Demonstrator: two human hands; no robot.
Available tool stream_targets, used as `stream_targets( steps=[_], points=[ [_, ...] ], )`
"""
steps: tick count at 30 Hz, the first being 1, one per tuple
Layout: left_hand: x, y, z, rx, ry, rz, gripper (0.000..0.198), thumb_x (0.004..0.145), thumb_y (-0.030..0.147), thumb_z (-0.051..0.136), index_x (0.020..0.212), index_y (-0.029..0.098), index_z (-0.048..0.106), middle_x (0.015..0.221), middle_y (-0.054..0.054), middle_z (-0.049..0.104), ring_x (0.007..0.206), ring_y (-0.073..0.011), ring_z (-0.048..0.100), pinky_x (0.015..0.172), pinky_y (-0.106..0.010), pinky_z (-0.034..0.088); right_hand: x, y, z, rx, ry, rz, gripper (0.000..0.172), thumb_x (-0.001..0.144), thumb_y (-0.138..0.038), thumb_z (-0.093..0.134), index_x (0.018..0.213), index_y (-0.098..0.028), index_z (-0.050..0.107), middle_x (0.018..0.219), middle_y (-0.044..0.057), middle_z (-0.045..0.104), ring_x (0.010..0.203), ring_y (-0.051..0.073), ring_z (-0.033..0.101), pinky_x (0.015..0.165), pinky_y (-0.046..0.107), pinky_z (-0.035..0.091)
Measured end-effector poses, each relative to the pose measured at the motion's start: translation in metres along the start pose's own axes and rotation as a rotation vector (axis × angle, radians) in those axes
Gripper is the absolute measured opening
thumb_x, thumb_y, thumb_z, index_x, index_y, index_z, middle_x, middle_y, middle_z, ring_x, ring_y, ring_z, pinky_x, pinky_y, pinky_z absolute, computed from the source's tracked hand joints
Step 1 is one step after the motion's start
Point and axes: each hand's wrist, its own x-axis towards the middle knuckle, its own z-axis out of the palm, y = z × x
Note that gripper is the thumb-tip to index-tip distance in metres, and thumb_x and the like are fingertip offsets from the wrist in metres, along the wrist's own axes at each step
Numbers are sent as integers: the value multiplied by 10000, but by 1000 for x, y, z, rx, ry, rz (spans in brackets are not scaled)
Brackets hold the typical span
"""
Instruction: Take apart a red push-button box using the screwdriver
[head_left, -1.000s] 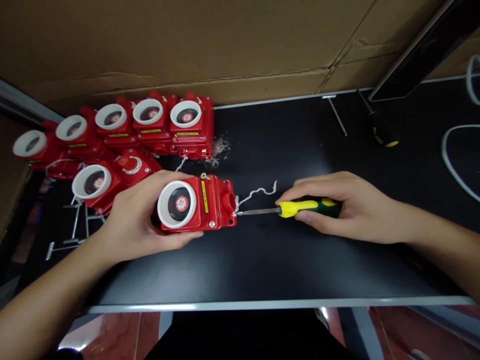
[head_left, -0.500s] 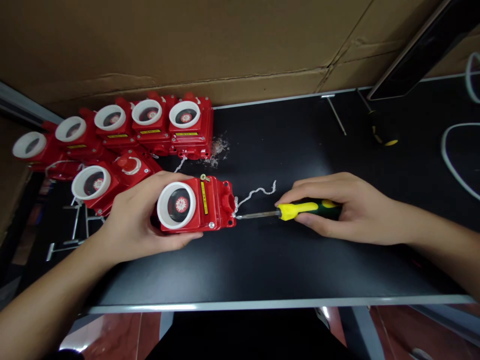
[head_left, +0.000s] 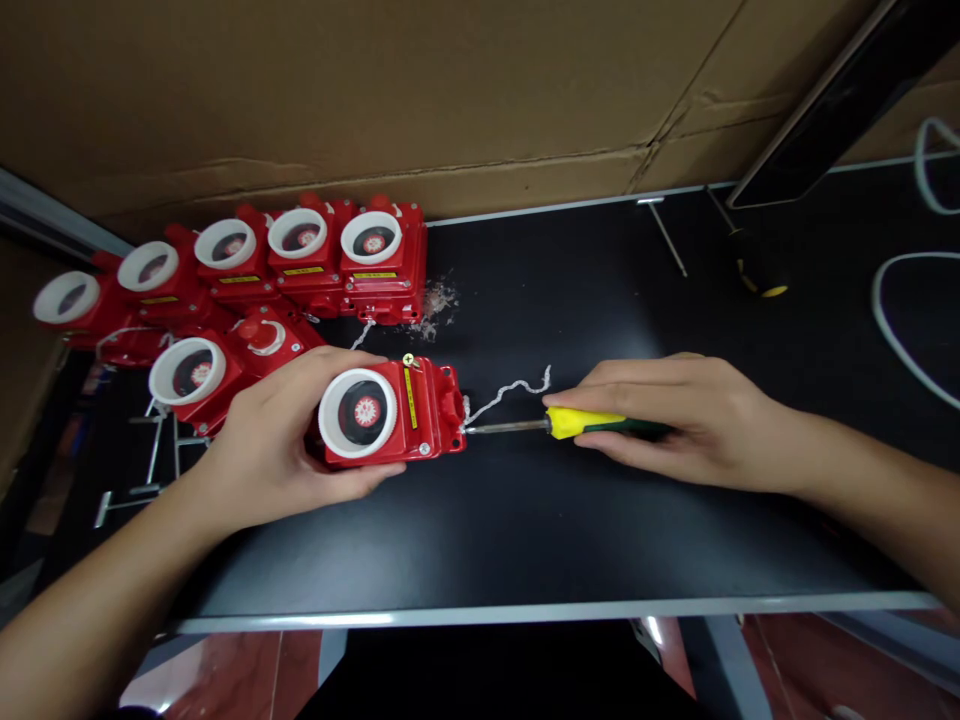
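My left hand is closed around a red housing with a white ring and a dark round window on its face. In my right hand is a yellow and green screwdriver, gripped by its handle. Its shaft points left, and the tip meets the lower right corner of the housing, where a white cord comes off. A brass-coloured screw stands at the upper edge of the housing. Whether the tip sits in a screw there is too small to tell.
Several similar red housings stand at the back left, with pale crumbs beside them. Metal T-shaped rods lie at the left. A second screwdriver, another rod and a white cable are at the right.
My right hand has turned on the screwdriver handle, fingers now further round it, and has shifted slightly left with the tool. The left hand still holds the housing in nearly the same place.
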Motion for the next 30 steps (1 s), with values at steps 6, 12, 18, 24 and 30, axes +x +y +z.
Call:
stream_targets(
  steps=[6, 12, 18, 24, 30],
  points=[
    [-3, -5, 5, -46, 18, -15, 648, 865, 594, 886, 1426, 345, 677, 1384, -44, 851, 1164, -344, 865, 1073, -497, 738, -5, 3, 1, -256, 40, -132, 564, 1195, -183, 685, 1746, -230, 572, 1220, 92, 863, 988, 207, 846, 796, 302, 660],
    [-1, 2, 5, -60, -41, 57, 568, 902, 482, 933, 1381, 273, 710, 1316, -83, 862, 1117, -312, 864, 1027, -442, 722, -11, 4, 1, -488, 58, -249, 480, 1170, -49, 593, 1598, -237, 703, 1228, 72, 861, 929, 222, 786, 783, 363, 582],
    [-2, 0, 7, -70, 8, 23, 613, 883, 490, 944, 1407, 281, 703, 1332, -85, 853, 1121, -333, 869, 1038, -470, 725, -6, -7, 3, -240, -21, -34, 358, 1243, -399, 633, 1472, -132, 699, 1133, 105, 818, 894, 193, 805, 717, 287, 593],
    [-5, -9, 10, -56, 42, 39, 663, 897, 533, 931, 1460, 291, 679, 1395, -88, 840, 1153, -330, 861, 1073, -473, 722, 5, -17, -4, 32, -81, 210, 347, 1259, -365, 545, 1156, -189, 826, 994, 50, 750, 812, 149, 752, 761, 263, 584],
    [-4, -7, 7, -71, 53, 52, 669, 874, 525, 959, 1441, 278, 706, 1368, -83, 855, 1141, -343, 875, 1067, -467, 730, 4, -14, -1, 82, -53, 238, 256, 1229, -366, 645, 1164, -198, 827, 1045, 39, 743, 869, 133, 754, 802, 247, 588]
  ],
)
